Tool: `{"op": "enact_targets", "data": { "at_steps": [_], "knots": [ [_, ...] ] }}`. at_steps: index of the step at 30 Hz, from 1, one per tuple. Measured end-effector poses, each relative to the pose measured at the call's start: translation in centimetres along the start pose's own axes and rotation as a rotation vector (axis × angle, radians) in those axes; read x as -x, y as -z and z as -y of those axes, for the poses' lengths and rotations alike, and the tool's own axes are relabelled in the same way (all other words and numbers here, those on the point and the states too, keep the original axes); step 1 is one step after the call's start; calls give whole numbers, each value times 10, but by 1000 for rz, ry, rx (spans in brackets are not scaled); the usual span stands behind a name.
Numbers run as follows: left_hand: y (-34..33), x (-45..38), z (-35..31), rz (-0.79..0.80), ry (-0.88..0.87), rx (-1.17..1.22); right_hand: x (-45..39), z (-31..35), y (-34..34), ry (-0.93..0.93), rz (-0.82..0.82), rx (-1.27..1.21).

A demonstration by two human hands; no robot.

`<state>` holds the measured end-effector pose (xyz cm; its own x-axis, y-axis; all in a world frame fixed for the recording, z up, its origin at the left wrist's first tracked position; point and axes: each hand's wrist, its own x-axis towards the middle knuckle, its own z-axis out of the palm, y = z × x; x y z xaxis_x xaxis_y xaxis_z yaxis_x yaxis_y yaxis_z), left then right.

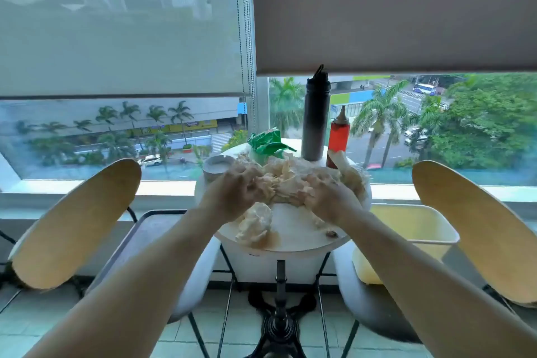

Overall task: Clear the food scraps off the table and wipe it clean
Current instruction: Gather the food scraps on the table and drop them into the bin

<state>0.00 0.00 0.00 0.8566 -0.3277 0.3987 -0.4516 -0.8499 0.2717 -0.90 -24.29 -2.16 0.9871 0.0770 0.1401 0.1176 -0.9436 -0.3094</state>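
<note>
A small round white table [293, 241] carries a heap of crumpled pale napkins and food scraps [287, 180]. My left hand [232, 195] grips the heap's left side with curled fingers. My right hand [325, 200] grips its right side the same way. Nearer the front edge lies a separate crumpled napkin wad [255, 224] beside a brown spill [270, 240]. A small dark scrap [331, 233] lies at the front right.
At the back of the table stand a dark bottle [315, 122], a red sauce bottle [338, 136], a green wrapper [268, 142] and a small grey bowl [218, 166]. A yellow bin [412, 229] sits at the right. Wooden chair backs [78, 221] [479, 227] flank the table.
</note>
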Motion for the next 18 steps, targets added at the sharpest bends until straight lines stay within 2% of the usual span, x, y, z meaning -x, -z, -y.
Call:
{"op": "enact_targets", "data": {
  "at_steps": [5, 8, 13, 18],
  "knots": [
    [-14, -2, 3, 438, 78, -111, -16, 1, -16, -91, 35, 13],
    [-16, -2, 6, 591, 122, -175, -24, 7, -20, -98, 54, 35],
    [-29, 1, 19, 616, 112, -247, -27, 21, -25, -117, 24, 100],
    [-42, 5, 23, 497, 19, -270, -27, 33, -32, -82, 25, 201]
  ]
}}
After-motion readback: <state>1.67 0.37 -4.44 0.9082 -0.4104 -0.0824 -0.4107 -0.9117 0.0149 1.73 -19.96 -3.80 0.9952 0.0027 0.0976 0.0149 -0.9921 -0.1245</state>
